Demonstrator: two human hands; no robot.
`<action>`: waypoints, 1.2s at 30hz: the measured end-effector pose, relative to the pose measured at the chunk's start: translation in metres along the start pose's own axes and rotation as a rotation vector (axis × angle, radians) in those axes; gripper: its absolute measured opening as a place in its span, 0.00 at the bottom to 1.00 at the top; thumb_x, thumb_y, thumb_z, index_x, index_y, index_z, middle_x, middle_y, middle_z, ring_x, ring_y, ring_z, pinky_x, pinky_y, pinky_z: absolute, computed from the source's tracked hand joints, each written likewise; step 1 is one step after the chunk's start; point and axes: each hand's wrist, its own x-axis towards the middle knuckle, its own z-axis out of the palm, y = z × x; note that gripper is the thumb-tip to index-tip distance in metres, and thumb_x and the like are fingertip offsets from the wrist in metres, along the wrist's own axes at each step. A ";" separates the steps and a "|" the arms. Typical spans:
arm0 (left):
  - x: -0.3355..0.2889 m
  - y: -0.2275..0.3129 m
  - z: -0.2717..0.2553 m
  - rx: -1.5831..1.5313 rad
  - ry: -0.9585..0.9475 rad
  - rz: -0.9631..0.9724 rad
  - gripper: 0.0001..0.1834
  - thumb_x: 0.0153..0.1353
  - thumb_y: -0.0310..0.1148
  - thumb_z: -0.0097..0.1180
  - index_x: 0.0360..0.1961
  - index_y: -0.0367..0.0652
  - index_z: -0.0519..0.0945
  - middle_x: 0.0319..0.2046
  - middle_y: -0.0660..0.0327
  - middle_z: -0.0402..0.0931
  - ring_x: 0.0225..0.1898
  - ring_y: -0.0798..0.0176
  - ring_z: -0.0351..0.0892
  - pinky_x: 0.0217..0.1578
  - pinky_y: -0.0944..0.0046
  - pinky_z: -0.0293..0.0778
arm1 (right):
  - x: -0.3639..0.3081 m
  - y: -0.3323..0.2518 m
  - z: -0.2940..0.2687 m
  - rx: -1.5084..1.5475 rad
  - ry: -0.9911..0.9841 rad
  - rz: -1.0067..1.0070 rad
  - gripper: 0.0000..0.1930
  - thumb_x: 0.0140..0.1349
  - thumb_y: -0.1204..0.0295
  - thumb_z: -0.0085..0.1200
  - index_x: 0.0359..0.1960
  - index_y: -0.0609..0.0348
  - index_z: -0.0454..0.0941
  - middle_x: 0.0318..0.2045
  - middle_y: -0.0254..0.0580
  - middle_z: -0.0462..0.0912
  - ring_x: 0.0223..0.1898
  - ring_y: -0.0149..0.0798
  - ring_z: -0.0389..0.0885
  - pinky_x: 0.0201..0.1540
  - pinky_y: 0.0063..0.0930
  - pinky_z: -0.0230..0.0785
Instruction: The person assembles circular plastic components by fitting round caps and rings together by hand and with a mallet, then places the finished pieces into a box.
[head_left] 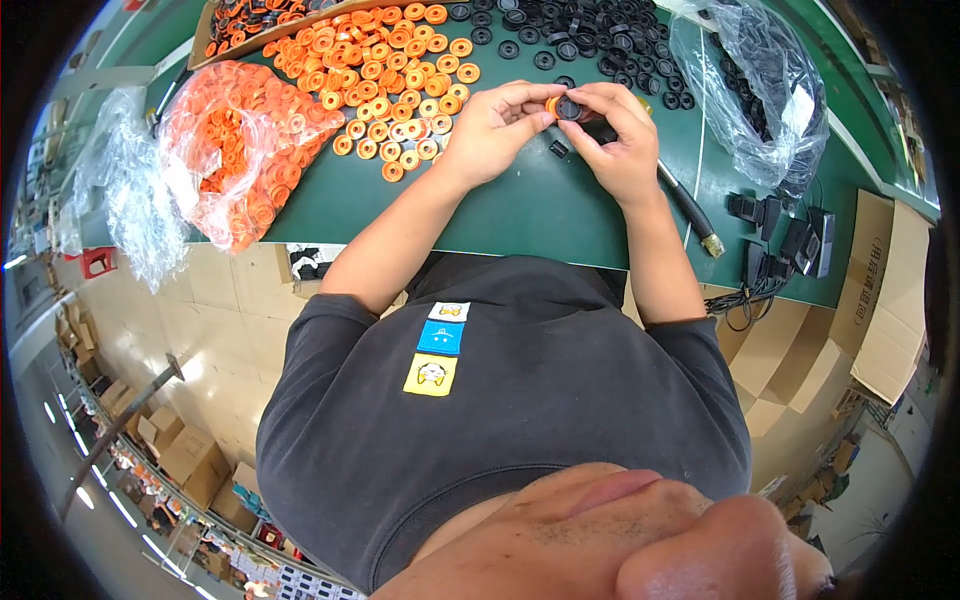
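Observation:
My left hand (490,132) pinches a small orange ring (551,104) between thumb and fingertips. Against it, my right hand (624,140) grips a round black cap (569,109); the two pieces touch, though whether they are joined I cannot tell. Both hands are held over the green table (540,215). Beside my left hand spreads a heap of loose orange rings (385,75), and beyond my right hand lie many black round caps (625,45). A small black piece (559,149) rests on the table just below my fingers.
A clear bag of orange parts (235,150) sits at the left, by crumpled clear plastic (140,200). An open cardboard box (240,30) stands at the far left. At right are a bag of black parts (760,90), a black-handled tool (690,205) and black adapters with cords (800,245).

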 end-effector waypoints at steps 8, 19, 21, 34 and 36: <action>-0.002 0.003 0.002 0.078 0.011 0.015 0.18 0.66 0.19 0.53 0.58 0.34 0.79 0.43 0.62 0.79 0.44 0.71 0.79 0.48 0.71 0.75 | 0.002 0.000 -0.002 -0.102 -0.047 -0.091 0.17 0.49 0.78 0.70 0.43 0.62 0.84 0.41 0.45 0.83 0.42 0.42 0.84 0.44 0.30 0.78; 0.000 -0.004 -0.001 0.124 -0.008 0.016 0.18 0.66 0.20 0.53 0.57 0.34 0.79 0.38 0.63 0.78 0.42 0.72 0.79 0.47 0.71 0.75 | 0.002 -0.002 -0.002 -0.160 -0.063 -0.113 0.17 0.48 0.78 0.70 0.42 0.62 0.83 0.40 0.45 0.83 0.42 0.45 0.83 0.45 0.33 0.77; -0.001 -0.005 -0.001 0.095 -0.003 0.011 0.18 0.66 0.20 0.53 0.57 0.35 0.79 0.39 0.63 0.78 0.42 0.72 0.79 0.47 0.71 0.75 | 0.003 -0.003 -0.001 -0.164 -0.063 -0.111 0.17 0.48 0.77 0.70 0.42 0.62 0.83 0.40 0.45 0.83 0.42 0.45 0.84 0.45 0.33 0.77; -0.002 0.000 0.000 0.037 -0.006 -0.048 0.19 0.66 0.17 0.53 0.58 0.33 0.78 0.43 0.64 0.77 0.48 0.69 0.77 0.55 0.69 0.72 | 0.001 -0.003 0.001 -0.168 -0.057 -0.083 0.17 0.48 0.78 0.70 0.42 0.63 0.83 0.39 0.46 0.83 0.41 0.46 0.84 0.45 0.33 0.77; -0.002 0.002 0.000 0.029 -0.002 -0.057 0.19 0.66 0.17 0.53 0.58 0.33 0.78 0.43 0.64 0.77 0.49 0.69 0.77 0.55 0.69 0.72 | 0.002 -0.005 0.001 -0.180 -0.060 -0.081 0.17 0.48 0.78 0.70 0.42 0.63 0.83 0.39 0.46 0.83 0.41 0.46 0.84 0.44 0.33 0.77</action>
